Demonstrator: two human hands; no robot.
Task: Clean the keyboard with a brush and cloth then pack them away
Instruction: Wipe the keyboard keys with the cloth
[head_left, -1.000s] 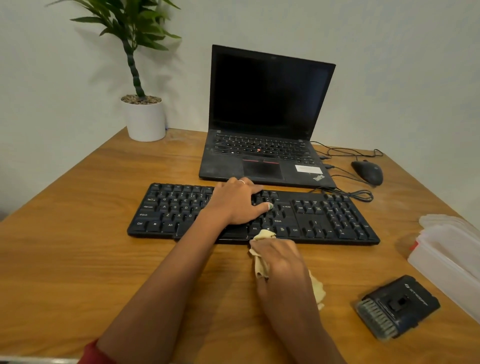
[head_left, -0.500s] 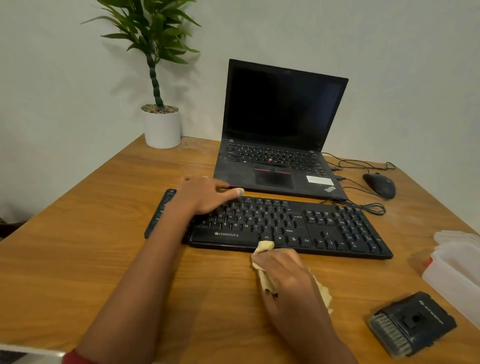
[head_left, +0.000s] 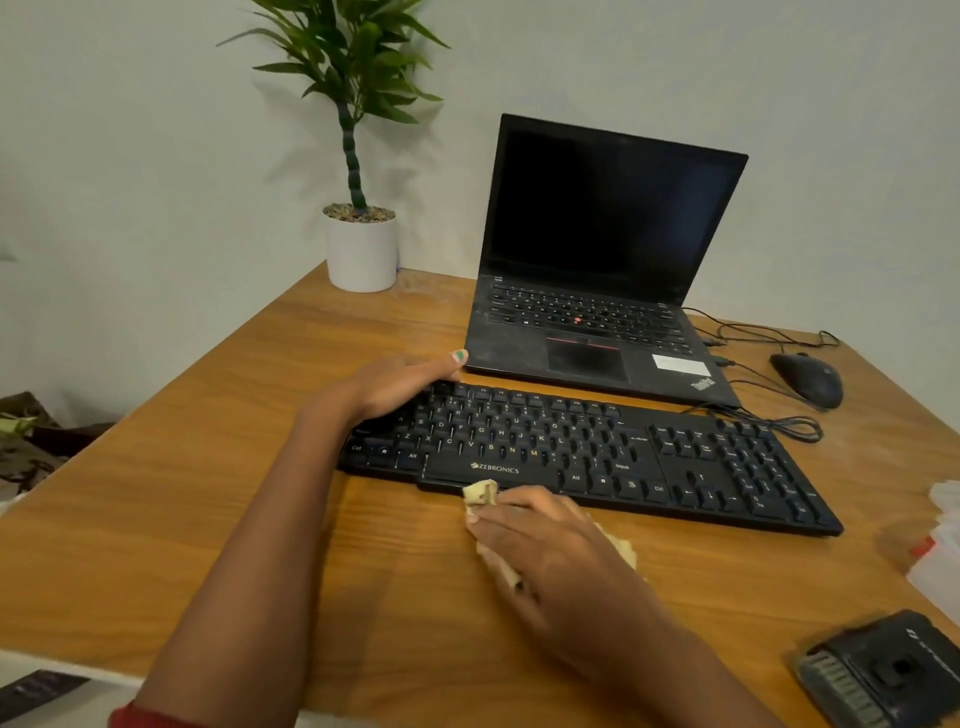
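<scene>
On the wooden tabletop (head_left: 171, 499) a black keyboard (head_left: 675, 467) lies in front of an open laptop (head_left: 597, 270) with a dark screen. At the keyboard's left end the left hand (head_left: 387, 387) rests on the keys, its fingers straight and relaxed, gripping nothing. Just in front of the space bar the right hand (head_left: 545, 551) holds a crumpled yellowish cloth (head_left: 480, 492), fingers curled round it; one end of the cloth touches the keyboard's front edge, and another part shows beside the hand on the right. A dark brush (head_left: 878, 675) with pale bristles lies near the tabletop's right front corner, well apart from both hands. A mouse (head_left: 808, 379) with its cable sits right of the laptop, a potted plant (head_left: 361, 249) at the back corner, and a whitish plastic box (head_left: 940, 566) at the right edge.
</scene>
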